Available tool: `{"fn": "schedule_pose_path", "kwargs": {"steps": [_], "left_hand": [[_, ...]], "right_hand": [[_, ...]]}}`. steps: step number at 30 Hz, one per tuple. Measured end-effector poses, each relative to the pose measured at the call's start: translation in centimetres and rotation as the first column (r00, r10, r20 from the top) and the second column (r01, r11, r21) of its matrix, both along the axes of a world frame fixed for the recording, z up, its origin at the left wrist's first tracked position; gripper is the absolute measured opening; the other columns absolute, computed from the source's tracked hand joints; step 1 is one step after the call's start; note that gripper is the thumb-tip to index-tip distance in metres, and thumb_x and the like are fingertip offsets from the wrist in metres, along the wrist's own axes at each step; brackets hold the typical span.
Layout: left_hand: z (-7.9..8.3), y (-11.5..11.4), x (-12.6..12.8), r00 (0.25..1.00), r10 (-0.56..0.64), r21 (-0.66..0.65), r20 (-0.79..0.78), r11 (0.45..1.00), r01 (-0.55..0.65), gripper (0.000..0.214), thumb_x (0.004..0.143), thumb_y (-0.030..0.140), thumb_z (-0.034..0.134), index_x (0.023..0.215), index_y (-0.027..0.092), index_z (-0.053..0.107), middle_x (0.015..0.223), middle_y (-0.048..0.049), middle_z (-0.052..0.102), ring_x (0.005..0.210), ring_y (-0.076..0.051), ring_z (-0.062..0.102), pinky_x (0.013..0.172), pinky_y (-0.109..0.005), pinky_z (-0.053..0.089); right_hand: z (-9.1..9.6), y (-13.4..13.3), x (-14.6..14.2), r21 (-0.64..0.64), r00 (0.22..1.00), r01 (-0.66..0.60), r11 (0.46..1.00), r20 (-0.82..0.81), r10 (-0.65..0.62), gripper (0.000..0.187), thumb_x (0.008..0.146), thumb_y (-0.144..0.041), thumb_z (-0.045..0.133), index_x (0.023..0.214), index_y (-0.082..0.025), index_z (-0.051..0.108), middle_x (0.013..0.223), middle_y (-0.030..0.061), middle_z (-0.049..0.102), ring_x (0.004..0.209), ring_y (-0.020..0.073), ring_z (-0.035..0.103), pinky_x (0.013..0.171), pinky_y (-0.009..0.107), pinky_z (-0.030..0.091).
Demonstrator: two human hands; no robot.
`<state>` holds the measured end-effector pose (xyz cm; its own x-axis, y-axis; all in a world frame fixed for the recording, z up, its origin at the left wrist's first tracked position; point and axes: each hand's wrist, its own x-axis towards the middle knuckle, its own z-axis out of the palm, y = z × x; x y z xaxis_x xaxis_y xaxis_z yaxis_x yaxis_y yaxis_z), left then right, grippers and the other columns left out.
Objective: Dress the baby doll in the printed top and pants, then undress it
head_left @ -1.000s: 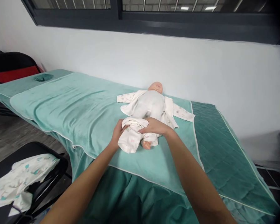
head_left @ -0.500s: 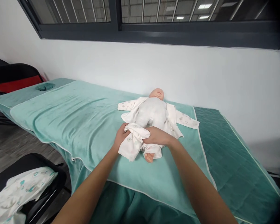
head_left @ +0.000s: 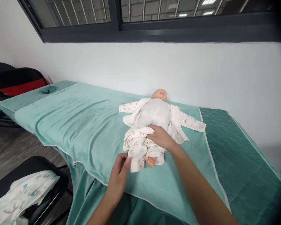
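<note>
A baby doll [head_left: 154, 112] lies on its back on a light green towel [head_left: 89, 125], head toward the wall, in an open white printed top. White printed trousers [head_left: 137, 147] are bunched around its legs, and one bare foot [head_left: 150, 161] pokes out. My right hand [head_left: 160, 137] grips the trousers' waistband at the doll's hips. My left hand [head_left: 120, 170] pinches the lower end of the left trouser leg near the towel's front edge.
The towel covers a teal massage table [head_left: 236, 168] set against a white wall under a dark window frame. A black chair [head_left: 37, 184] at the lower left holds a folded printed cloth [head_left: 18, 195]. More black chairs [head_left: 16, 79] stand at the far left.
My left hand has let go of the waistband and moved down and toward me to the trouser leg's end. My right hand stays at the doll's hips.
</note>
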<state>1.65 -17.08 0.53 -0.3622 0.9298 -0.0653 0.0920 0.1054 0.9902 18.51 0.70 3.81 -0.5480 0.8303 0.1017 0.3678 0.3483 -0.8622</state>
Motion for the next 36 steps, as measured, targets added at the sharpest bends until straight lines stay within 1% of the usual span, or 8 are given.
{"fn": "schedule_pose_path", "kwargs": {"steps": [4,7,10,12,17,22,31,36], "left_hand": [[0.9,0.9,0.2,0.994,-0.111,-0.042,-0.014,0.993,0.110,0.033,0.090,0.052,0.054,0.080,0.021,0.052,0.071,0.0033,0.048,0.069,-0.014,0.042,0.064,-0.024,0.034],[1.0,2.4,0.0,0.983,-0.162,-0.039,-0.085,0.987,0.159,0.034,0.090,0.051,0.054,0.076,0.021,0.050,0.066,0.0042,0.045,0.065,-0.013,0.040,0.061,-0.025,0.031],[0.8,3.9,-0.1,0.973,-0.116,0.024,-0.201,0.992,0.124,0.031,0.090,0.048,0.053,0.076,0.021,0.051,0.066,0.0040,0.047,0.065,-0.014,0.042,0.061,-0.025,0.032],[0.6,5.0,-0.2,0.962,-0.067,0.084,-0.264,0.992,0.093,0.028,0.092,0.046,0.052,0.077,0.021,0.052,0.067,0.0036,0.050,0.065,-0.014,0.045,0.063,-0.026,0.034],[-0.2,7.0,-0.8,0.923,-0.016,0.188,-0.384,0.977,0.096,0.022,0.093,0.042,0.050,0.085,0.022,0.055,0.072,0.0019,0.059,0.067,-0.015,0.053,0.065,-0.026,0.039],[-1.1,7.4,-0.9,0.881,0.125,0.267,-0.457,0.964,0.002,0.019,0.091,0.040,0.054,0.094,0.021,0.059,0.080,-0.0018,0.067,0.072,-0.016,0.059,0.069,-0.028,0.043],[-0.3,8.9,-1.2,0.935,0.173,0.247,-0.310,0.964,-0.097,0.025,0.091,0.045,0.053,0.085,0.021,0.059,0.074,0.0002,0.063,0.069,-0.015,0.055,0.066,-0.026,0.042],[0.0,9.8,-2.0,0.974,0.219,0.246,0.051,0.943,-0.225,0.030,0.089,0.047,0.056,0.074,0.021,0.051,0.062,0.0045,0.049,0.060,-0.011,0.046,0.060,-0.023,0.040]], "right_hand": [[0.7,-0.3,0.4,-0.015,1.000,-0.014,1.000,0.003,0.014,0.009,0.077,-0.025,0.055,0.083,-0.019,0.058,0.079,-0.0027,0.059,0.076,0.0165,0.054,0.067,0.025,0.040],[1.6,-0.9,0.9,-0.071,0.995,-0.096,0.993,-0.005,0.096,0.021,0.079,-0.031,0.062,0.096,-0.020,0.061,0.092,-0.0005,0.065,0.086,0.0190,0.059,0.074,0.028,0.045],[2.3,-1.2,1.1,-0.126,0.971,-0.239,0.963,-0.032,0.237,0.037,0.075,-0.035,0.071,0.109,-0.021,0.064,0.108,0.0034,0.069,0.099,0.0235,0.062,0.084,0.033,0.048],[2.3,-1.2,1.1,-0.115,0.961,-0.275,0.955,-0.049,0.271,0.039,0.073,-0.034,0.073,0.109,-0.021,0.067,0.113,0.0040,0.069,0.105,0.0253,0.062,0.089,0.034,0.048],[1.0,-0.8,0.7,-0.088,0.987,-0.158,0.983,-0.042,0.155,0.021,0.076,-0.025,0.062,0.094,-0.018,0.070,0.098,0.0017,0.072,0.093,0.0230,0.063,0.078,0.029,0.048],[0.1,-0.2,0.5,-0.060,0.992,-0.068,0.996,-0.112,0.061,0.018,0.074,-0.020,0.055,0.086,-0.017,0.066,0.086,0.0002,0.068,0.083,0.0188,0.059,0.071,0.026,0.045],[-0.3,-0.2,0.5,-0.030,0.983,0.023,0.999,-0.181,-0.028,0.014,0.077,-0.024,0.057,0.088,-0.017,0.064,0.087,-0.0001,0.063,0.083,0.0178,0.055,0.074,0.027,0.043],[0.2,-0.7,1.6,-0.098,0.954,-0.091,0.991,-0.295,0.058,0.023,0.076,-0.030,0.071,0.095,-0.020,0.063,0.091,-0.0013,0.061,0.088,0.0175,0.055,0.077,0.026,0.042]]}}
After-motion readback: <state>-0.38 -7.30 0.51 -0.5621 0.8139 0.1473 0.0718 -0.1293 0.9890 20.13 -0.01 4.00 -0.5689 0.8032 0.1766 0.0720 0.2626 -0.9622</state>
